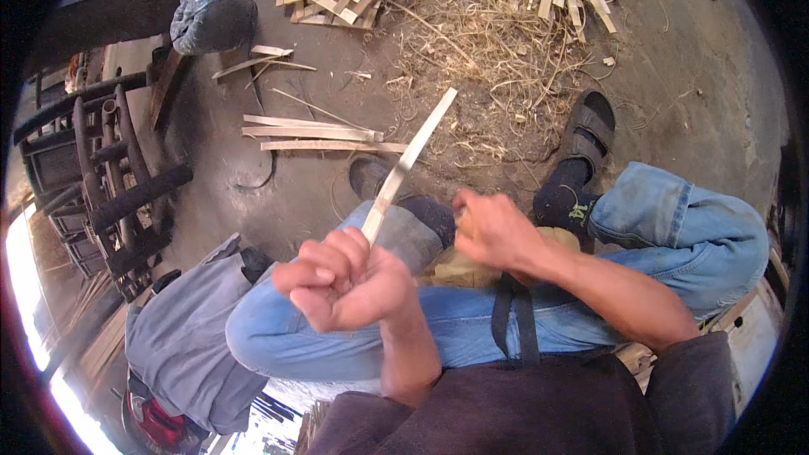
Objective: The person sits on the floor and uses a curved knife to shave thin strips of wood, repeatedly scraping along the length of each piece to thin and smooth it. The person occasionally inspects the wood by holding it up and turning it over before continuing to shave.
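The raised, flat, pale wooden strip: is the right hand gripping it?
No, the left hand holds the pale strip by its near end, and the right hand is apart from it.

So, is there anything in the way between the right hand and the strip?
Nothing visible. The left hand grips the strip at its lower end, and the right hand is apart from it, to the right. The sock seen in the gap appears to lie below, not between them.

Left hand (350, 282) curled, palm up; right hand (495, 229) curled, blurred.
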The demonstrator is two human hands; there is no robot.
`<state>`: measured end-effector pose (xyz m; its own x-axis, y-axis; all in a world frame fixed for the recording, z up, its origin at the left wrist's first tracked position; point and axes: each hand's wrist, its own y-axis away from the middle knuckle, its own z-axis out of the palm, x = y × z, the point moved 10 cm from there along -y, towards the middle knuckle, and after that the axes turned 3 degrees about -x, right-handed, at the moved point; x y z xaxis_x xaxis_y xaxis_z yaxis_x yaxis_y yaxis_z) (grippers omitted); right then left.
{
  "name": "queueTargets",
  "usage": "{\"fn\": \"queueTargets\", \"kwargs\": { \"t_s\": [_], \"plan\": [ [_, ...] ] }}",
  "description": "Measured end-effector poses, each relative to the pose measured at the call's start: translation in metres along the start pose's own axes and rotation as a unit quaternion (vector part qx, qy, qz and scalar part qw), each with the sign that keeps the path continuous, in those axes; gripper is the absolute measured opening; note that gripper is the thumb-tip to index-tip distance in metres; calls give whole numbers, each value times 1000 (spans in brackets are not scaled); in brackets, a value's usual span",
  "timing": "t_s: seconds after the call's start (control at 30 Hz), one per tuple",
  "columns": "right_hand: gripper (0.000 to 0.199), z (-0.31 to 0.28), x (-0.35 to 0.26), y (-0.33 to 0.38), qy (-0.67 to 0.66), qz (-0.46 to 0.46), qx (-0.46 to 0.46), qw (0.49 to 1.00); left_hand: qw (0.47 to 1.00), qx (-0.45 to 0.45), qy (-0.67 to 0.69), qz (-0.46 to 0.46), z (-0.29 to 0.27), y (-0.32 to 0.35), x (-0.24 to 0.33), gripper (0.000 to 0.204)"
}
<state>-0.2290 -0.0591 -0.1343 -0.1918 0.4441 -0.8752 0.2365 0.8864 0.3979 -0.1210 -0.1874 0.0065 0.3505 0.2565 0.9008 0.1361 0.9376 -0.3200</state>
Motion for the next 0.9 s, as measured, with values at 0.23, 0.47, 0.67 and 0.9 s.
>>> {"fn": "queueTargets", "kwargs": {
  "t_s": [0.23, 0.47, 0.67, 0.9],
  "plan": [
    [33, 7, -30, 13, -20, -8, -52, 998, 1000, -9, 20, -18, -6, -2, 1, 34],
    [35, -2, -21, 8, -7, 1, -34, 999, 996, -85, 19, 7, 19, 15, 11, 36],
    [34, 0, -3, 0, 38, 24, -31, 999, 996, -84, 33, 0, 17, 11, 8, 35],
    [36, 6, 39, -6, 50, 99, -42, 993, 998, -55, 6, 2, 16, 9, 11, 34]
  ]
}}
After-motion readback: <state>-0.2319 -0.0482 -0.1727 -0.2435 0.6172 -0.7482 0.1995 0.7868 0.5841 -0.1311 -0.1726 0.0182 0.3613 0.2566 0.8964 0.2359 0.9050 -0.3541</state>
